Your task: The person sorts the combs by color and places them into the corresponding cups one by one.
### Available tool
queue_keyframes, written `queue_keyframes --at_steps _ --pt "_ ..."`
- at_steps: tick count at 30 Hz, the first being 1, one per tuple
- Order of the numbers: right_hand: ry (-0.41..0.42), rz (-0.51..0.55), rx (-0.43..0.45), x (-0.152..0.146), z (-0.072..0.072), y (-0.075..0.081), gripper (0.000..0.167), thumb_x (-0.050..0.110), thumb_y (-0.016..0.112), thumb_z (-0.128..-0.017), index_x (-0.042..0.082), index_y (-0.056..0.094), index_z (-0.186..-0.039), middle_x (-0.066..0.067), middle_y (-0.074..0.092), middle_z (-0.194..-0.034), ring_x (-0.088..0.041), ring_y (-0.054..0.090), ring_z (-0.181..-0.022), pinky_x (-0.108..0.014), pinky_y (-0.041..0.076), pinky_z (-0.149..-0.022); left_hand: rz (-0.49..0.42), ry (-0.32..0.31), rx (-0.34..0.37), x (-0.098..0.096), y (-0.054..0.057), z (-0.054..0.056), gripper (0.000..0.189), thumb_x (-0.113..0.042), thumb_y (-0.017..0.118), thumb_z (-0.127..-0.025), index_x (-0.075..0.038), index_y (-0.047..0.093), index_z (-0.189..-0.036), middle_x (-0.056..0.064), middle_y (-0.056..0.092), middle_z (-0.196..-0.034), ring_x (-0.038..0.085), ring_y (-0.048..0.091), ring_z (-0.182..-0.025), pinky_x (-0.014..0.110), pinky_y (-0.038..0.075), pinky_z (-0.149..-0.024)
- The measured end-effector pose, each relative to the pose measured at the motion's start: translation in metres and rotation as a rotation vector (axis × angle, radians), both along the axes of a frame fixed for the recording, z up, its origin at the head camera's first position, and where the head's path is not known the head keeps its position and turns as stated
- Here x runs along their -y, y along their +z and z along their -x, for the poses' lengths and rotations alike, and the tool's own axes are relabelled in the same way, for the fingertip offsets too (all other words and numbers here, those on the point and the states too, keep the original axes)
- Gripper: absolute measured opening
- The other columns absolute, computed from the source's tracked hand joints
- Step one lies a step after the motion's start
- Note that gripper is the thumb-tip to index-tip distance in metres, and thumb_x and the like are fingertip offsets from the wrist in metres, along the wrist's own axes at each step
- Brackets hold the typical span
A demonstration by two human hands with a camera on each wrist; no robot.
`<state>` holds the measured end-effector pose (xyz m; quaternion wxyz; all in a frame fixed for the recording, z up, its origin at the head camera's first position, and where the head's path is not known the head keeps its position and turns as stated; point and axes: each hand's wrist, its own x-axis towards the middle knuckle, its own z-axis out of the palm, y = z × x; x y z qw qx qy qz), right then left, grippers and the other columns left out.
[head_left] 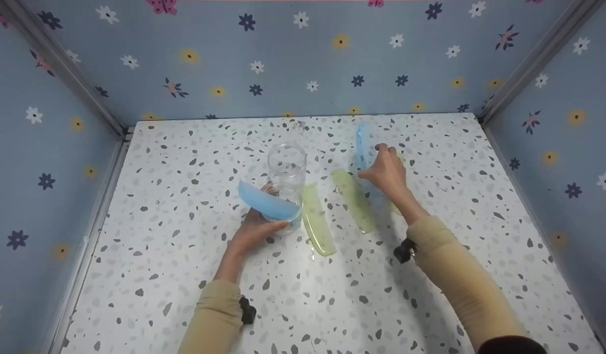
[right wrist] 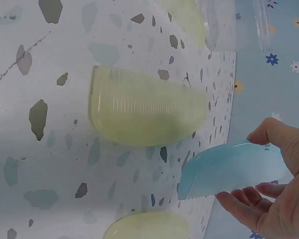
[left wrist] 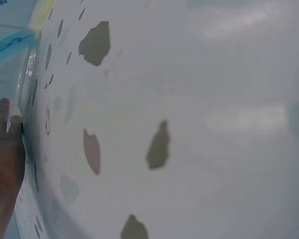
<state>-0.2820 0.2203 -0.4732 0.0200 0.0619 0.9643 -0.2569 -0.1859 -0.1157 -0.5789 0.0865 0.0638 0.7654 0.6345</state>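
My left hand grips a clear cup from its left side, thumb on the near side and fingers behind. A light blue comb leans out of this cup, tilted up to the left; its teeth show in the left wrist view. Farther right, my right hand pinches a second blue comb between thumb and fingers, its teeth facing down in the right wrist view. Three pale yellow-green combs lie on the table: one beside the cup, one in the middle, and one partly hidden under my right hand.
Just behind the held cup stands another clear cup. The white speckled table ends at a blue flowered back wall, with similar panels on the left and right sides.
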Motion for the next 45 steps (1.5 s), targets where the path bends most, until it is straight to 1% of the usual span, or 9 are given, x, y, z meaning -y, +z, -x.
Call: queue_keyframes --at_steps 7,13,20,23,28,30,37,40,45 --pt "0.028 0.036 -0.053 0.008 -0.003 0.011 0.083 0.021 0.078 -0.075 0.002 0.044 -0.148 -0.022 0.056 -0.127 -0.033 0.056 -0.098 -0.049 0.053 -0.086 0.014 0.001 -0.011 0.000 -0.001 0.001 0.105 -0.024 0.089 -0.076 -0.021 0.029 -0.162 -0.002 0.026 -0.171 0.026 0.021 -0.161 0.046 0.012 -0.135" --pt "0.031 0.057 -0.073 0.015 -0.006 0.018 0.085 0.022 0.082 -0.074 0.004 0.044 -0.148 -0.020 0.055 -0.131 -0.034 0.059 -0.105 -0.049 0.054 -0.089 0.007 0.001 -0.003 0.000 -0.002 0.001 0.104 -0.023 0.089 -0.077 -0.021 0.029 -0.162 -0.002 0.028 -0.170 0.027 0.023 -0.160 0.046 0.013 -0.134" --pt "0.032 0.089 -0.140 0.024 -0.011 0.024 0.086 0.021 0.082 -0.072 0.005 0.044 -0.147 -0.019 0.056 -0.131 -0.034 0.059 -0.106 -0.048 0.055 -0.087 0.003 -0.005 0.012 0.000 -0.001 0.001 0.108 -0.025 0.090 -0.076 -0.024 0.026 -0.163 0.000 0.031 -0.169 0.027 0.028 -0.158 0.046 0.014 -0.134" --pt "0.034 0.099 -0.150 0.027 -0.014 0.027 0.086 0.020 0.082 -0.071 0.006 0.044 -0.147 -0.018 0.055 -0.133 -0.034 0.059 -0.109 -0.048 0.056 -0.089 0.000 -0.003 0.017 0.000 -0.002 0.001 0.109 -0.025 0.090 -0.076 -0.024 0.026 -0.163 0.000 0.029 -0.170 0.027 0.027 -0.159 0.047 0.014 -0.134" --pt "0.064 0.110 -0.181 0.033 -0.018 0.032 0.084 0.017 0.079 -0.071 0.008 0.044 -0.147 -0.018 0.056 -0.131 -0.033 0.059 -0.107 -0.048 0.055 -0.083 -0.004 0.001 0.017 0.001 -0.003 0.000 0.102 -0.025 0.089 -0.078 -0.022 0.031 -0.162 -0.004 0.024 -0.172 0.027 0.021 -0.161 0.048 0.012 -0.134" --pt "0.077 0.111 -0.200 0.035 -0.020 0.034 0.083 0.016 0.078 -0.071 0.008 0.044 -0.146 -0.019 0.057 -0.129 -0.033 0.059 -0.106 -0.048 0.055 -0.081 0.000 0.006 0.016 0.001 -0.002 -0.001 0.102 -0.026 0.090 -0.078 -0.022 0.031 -0.162 -0.004 0.026 -0.171 0.027 0.022 -0.161 0.047 0.013 -0.134" --pt "0.096 0.116 -0.219 0.045 -0.026 0.041 0.084 0.017 0.080 -0.072 0.009 0.043 -0.148 -0.018 0.056 -0.132 -0.033 0.059 -0.114 -0.050 0.058 -0.091 -0.015 -0.010 0.025 0.001 0.000 -0.001 0.108 -0.023 0.089 -0.078 -0.023 0.024 -0.164 0.003 0.031 -0.169 0.028 0.025 -0.160 0.046 0.014 -0.134" --pt "0.108 0.121 -0.219 0.049 -0.028 0.044 0.085 0.017 0.079 -0.072 0.009 0.042 -0.148 -0.018 0.056 -0.132 -0.033 0.059 -0.115 -0.051 0.058 -0.090 -0.024 -0.012 0.032 0.000 0.001 -0.001 0.109 -0.021 0.089 -0.078 -0.023 0.022 -0.164 0.003 0.031 -0.169 0.028 0.025 -0.159 0.046 0.013 -0.134" --pt "0.129 0.141 -0.238 0.057 -0.032 0.050 0.084 0.016 0.079 -0.071 0.010 0.043 -0.146 -0.017 0.056 -0.130 -0.032 0.060 -0.111 -0.051 0.059 -0.088 -0.022 -0.009 0.030 0.000 0.001 -0.001 0.111 -0.021 0.090 -0.077 -0.024 0.021 -0.164 0.003 0.035 -0.167 0.027 0.027 -0.159 0.045 0.014 -0.134"
